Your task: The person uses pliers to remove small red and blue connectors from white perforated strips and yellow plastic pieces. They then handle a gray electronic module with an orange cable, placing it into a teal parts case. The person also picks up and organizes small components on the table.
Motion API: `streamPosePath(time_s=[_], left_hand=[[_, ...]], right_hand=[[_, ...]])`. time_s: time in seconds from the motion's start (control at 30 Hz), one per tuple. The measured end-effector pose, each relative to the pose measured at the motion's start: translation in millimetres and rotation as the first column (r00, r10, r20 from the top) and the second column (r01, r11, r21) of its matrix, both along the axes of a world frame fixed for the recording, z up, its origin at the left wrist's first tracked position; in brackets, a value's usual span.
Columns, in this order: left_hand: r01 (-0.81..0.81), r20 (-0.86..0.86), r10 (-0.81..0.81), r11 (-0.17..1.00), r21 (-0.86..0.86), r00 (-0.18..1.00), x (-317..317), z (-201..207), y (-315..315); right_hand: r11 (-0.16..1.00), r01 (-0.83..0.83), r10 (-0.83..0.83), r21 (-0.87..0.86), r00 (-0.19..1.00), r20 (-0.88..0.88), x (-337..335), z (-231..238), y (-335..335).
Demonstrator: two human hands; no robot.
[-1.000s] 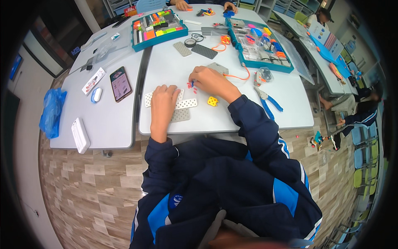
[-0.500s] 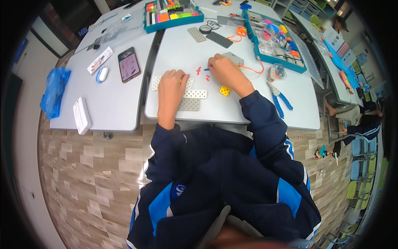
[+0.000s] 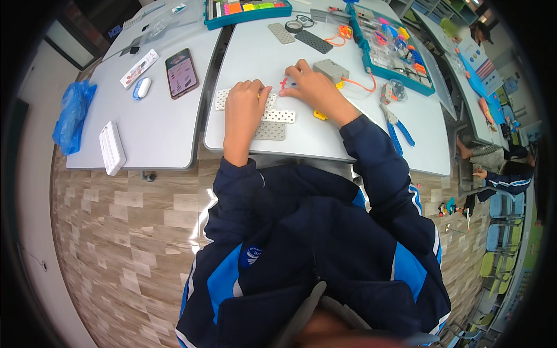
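My left hand (image 3: pixel 245 113) is closed, fingers curled down over a white perforated plate (image 3: pixel 221 100). A bit of yellow shows at its fingertips, but what it grips is mostly hidden. Just nearer to me lie a white perforated strip (image 3: pixel 279 116) and a grey perforated plate (image 3: pixel 270 131). My right hand (image 3: pixel 315 91) hovers with thumb and forefinger apart above small red pegs (image 3: pixel 283 83) and a blue peg (image 3: pixel 293 84). Below its palm sits a yellow perforated piece (image 3: pixel 319 115), partly covered by the wrist. Beyond that hand stands a grey box (image 3: pixel 331 70) with an orange cable.
Blue-handled pliers (image 3: pixel 397 129) lie to the right. Teal parts cases (image 3: pixel 426 89) stand at the back, with a black tape roll (image 3: pixel 293 26) and grey plates (image 3: pixel 314 42) between. On the left table are a phone (image 3: pixel 182 73), a white case (image 3: pixel 112 148) and a blue bag (image 3: pixel 74 116).
My right hand has opened its fingers and lifted off the blue peg, uncovering more of the grey box. My left hand stays at the white plate. The view has shifted slightly.
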State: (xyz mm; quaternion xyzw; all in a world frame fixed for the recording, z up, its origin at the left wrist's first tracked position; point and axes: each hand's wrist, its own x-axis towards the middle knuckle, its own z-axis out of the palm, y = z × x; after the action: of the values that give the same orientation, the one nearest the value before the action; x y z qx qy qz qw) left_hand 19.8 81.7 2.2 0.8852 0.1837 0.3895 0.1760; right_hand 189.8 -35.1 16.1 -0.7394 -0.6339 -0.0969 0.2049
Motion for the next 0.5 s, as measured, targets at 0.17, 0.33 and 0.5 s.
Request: streamPosePath(time_s=[0.17, 0.33, 0.5], left_hand=[[0.0, -0.005, 0.0, 1.0, -0.002, 1.0, -0.4, 0.6, 0.7], [-0.01, -0.037, 0.009, 1.0, -0.018, 0.999, -1.8, 2.4, 0.3], [-0.012, -0.024, 0.012, 1.0, -0.005, 1.0, -2.2, 3.2, -1.3]], right_hand=[[1.0, -0.004, 0.004, 0.001, 0.967, 0.256, 2.7, -12.1, 21.1], [0.991, -0.13, 0.135, -0.04, 0.917, 0.376, 17.9, -11.9, 38.8], [0.986, -0.151, 0.169, -0.076, 0.896, 0.41, 22.2, -9.0, 46.3]])
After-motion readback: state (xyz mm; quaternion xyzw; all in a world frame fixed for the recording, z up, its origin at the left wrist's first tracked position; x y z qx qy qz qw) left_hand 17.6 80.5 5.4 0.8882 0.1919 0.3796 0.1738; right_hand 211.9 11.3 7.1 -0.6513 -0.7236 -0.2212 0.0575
